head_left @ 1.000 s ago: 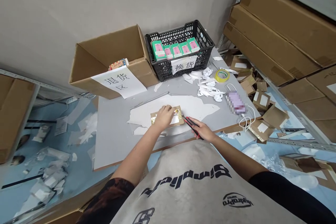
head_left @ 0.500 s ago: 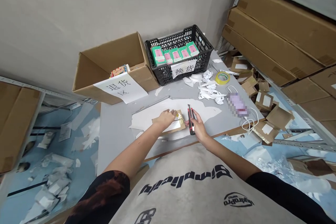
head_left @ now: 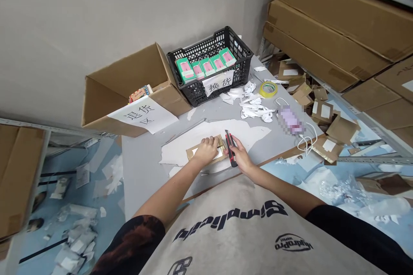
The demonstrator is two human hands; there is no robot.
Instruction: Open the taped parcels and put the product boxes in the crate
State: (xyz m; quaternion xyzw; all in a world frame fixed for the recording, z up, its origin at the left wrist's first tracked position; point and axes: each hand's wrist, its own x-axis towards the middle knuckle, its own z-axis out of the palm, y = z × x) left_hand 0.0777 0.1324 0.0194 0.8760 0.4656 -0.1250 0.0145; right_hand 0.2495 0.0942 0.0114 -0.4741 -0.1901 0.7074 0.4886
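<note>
A small flat cardboard box (head_left: 222, 142) with a white label and shiny tape at its right end lies on torn white paper (head_left: 248, 131). My left hand (head_left: 206, 150) is on top of it, fingers curled over and gripping it. Wrapped in my right hand (head_left: 241, 156) is a red-and-black utility knife (head_left: 230, 149), its blade end pointing away from me. The knife is right beside the box's right end; whether they touch I cannot tell.
Behind the grey table (head_left: 142, 172) stand an open carton (head_left: 164, 103) with a paper sign and a black crate (head_left: 193, 94) holding several green-and-pink boxes (head_left: 208, 65). Crumpled paper (head_left: 256, 109), yellow tape (head_left: 268, 89) and a blurred purple device (head_left: 291, 120) with a white cord lie rightward.
The whole view has shifted a little. My right hand has brought the knife slightly left, closer to the box's end. My left hand stays on the box.
</note>
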